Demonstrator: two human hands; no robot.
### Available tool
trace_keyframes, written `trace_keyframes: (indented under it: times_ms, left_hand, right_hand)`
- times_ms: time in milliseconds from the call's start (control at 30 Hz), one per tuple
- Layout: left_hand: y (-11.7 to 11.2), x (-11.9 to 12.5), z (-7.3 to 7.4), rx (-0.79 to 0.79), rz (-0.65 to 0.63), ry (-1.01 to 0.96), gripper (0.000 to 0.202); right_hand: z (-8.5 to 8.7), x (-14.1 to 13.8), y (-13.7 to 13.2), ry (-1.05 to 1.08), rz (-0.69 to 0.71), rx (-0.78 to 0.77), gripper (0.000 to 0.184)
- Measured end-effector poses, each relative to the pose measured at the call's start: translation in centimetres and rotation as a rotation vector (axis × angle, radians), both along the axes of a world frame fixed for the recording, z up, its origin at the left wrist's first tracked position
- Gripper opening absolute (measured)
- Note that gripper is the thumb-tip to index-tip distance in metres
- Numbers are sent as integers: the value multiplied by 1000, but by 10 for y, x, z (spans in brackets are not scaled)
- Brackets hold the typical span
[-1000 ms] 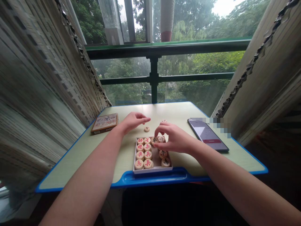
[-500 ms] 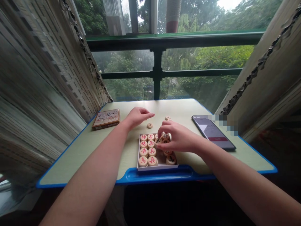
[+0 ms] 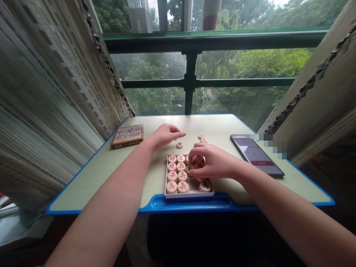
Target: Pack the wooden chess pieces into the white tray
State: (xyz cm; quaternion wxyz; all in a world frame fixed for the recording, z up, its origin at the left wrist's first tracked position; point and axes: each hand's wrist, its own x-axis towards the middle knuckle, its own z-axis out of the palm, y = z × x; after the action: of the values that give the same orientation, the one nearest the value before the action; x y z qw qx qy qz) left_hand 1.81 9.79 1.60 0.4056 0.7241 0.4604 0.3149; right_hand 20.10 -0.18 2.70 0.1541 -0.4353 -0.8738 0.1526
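A shallow white-sided box (image 3: 191, 192) holds rows of round wooden Chinese chess pieces with red and black characters, such as a red-marked piece (image 3: 172, 176) on the left. Over its right side is my right hand (image 3: 208, 159), thumb and fingers pinching a black-marked chess piece (image 3: 190, 169) in the third column. This hand partly hides the pieces at the upper right. My left hand (image 3: 166, 134) hovers behind the box, fingers loosely stretched, with nothing seen in it. Just below its fingertips lies a loose chess piece (image 3: 179, 145) on the table.
Two more loose pieces (image 3: 202, 138) lie beyond my right hand. A patterned box lid (image 3: 128, 136) rests at the far left, a phone (image 3: 257, 155) at the right. The pale table (image 3: 111, 185) has a blue rim; curtains and a green railing (image 3: 211, 41) surround it.
The view has shifted slightly, so everything sits a little to the right and higher. My right hand stays at the same piece in the box; my left hand keeps its place and shape.
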Motion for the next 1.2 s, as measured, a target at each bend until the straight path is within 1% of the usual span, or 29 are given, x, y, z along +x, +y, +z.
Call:
trace_keyframes:
  times_ms: [67, 133, 233, 333, 433, 567, 867, 1100, 1200]
  left_hand:
    - [0, 1, -1, 5, -7, 15, 43]
    - [0, 1, -2, 15, -7, 13, 44]
    - [1, 1, -2, 30, -1, 2, 44]
    - [2, 1, -3, 32, 1, 0, 45]
    - [1, 1, -3, 33, 2, 1, 44]
    - [1, 0, -2, 35, -6, -1, 44]
    - [3, -2, -5, 46, -10, 33, 44]
    - [2, -2, -3, 61, -16, 61, 42]
    - [2, -1, -3, 65, -23, 55, 42]
  right_hand:
    - [1, 1, 0, 12, 7, -5, 20]
    - [2, 2, 0, 43, 27, 8, 16]
    - [4, 4, -2, 85, 98, 13, 10]
    - [5, 5, -5, 79, 196, 28, 14]
    - [5, 4, -8, 34, 256, 94, 16]
    - [5, 4, -10, -17, 264, 146, 16]
    - [6, 4, -7, 5, 247, 74, 18]
    - [2, 6, -2, 60, 256, 52, 17]
    - [1, 5, -2, 76, 226, 58, 18]
